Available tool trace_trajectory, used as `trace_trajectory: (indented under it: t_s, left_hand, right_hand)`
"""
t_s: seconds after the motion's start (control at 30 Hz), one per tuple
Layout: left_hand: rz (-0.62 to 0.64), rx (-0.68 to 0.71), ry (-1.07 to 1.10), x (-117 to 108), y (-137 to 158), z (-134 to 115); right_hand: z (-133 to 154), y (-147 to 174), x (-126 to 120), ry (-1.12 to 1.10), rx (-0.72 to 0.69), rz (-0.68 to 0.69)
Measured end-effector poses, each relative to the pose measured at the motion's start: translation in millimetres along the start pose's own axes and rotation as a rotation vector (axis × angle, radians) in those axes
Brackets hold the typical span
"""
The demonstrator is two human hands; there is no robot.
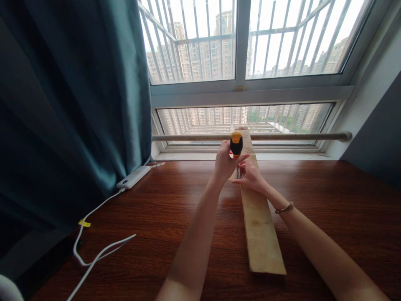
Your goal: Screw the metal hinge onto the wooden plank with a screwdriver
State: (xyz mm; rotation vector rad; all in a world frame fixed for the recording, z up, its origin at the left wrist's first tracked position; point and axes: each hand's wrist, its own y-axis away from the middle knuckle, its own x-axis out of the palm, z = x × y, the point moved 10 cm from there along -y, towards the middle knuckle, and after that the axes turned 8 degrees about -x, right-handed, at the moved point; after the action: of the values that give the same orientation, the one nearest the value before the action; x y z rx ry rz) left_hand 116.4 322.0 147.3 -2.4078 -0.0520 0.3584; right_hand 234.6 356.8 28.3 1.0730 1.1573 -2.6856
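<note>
My left hand [223, 163] is closed around a screwdriver [236, 144] with a black and orange handle, held upright over a pale wooden board [261, 234]. Low on the board, my right hand [253, 176] has its thumb and fingers closed about a small shiny metal piece [240, 172]. Its exact kind is too small to make out. The screwdriver's lower end comes down close to that piece, but my fingers partly hide where they meet. Lengthwise, the board runs away from me, its far end reaching to the window rail.
The board lies on a dark wood table [194, 217]. A horizontal pipe [294, 136] crosses before the barred window. At left, a white power bank [133, 177] with a white cable [94, 264] lies beside the blue curtain [94, 83].
</note>
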Motion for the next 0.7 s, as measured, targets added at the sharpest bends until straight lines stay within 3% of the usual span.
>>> trace_trajectory:
  t_s: [0.17,0.33,0.43,0.7]
  left_hand:
    - [-0.021,-0.07,0.024,-11,-2,6]
    - [0.159,-0.125,0.343,2,-2,8]
    - [0.216,-0.105,0.389,9,-1,5]
    - [0.097,-0.1,0.277,7,-2,12]
  right_hand:
    - [-3,1,3,-0.033,0.017,0.014]
    - [2,1,0,0.017,-0.009,0.001]
    - [4,1,-1,0.029,-0.021,0.002]
    - [-2,2,2,-0.014,0.027,0.016]
